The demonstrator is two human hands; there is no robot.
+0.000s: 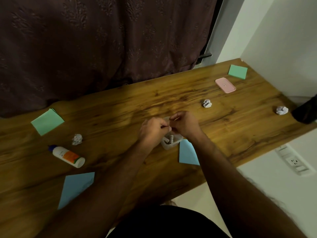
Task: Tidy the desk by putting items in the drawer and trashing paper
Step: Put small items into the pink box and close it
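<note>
My left hand (152, 129) and right hand (184, 123) fingers curled, pinching a small thin item between them, too blurred to identify, above clear container (171, 143) on wooden desk (240, 127).

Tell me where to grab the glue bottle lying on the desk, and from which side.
Grip the glue bottle across its white body at the orange label, coming from above. It lies flat on the desk, blue cap toward the far left, with bare wood on both long sides for fingers.

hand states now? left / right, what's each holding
Left hand: fingers pinched on something small; too blurred to identify.
Right hand: fingers curled, pinching the same small thing above the clear container.
</note>
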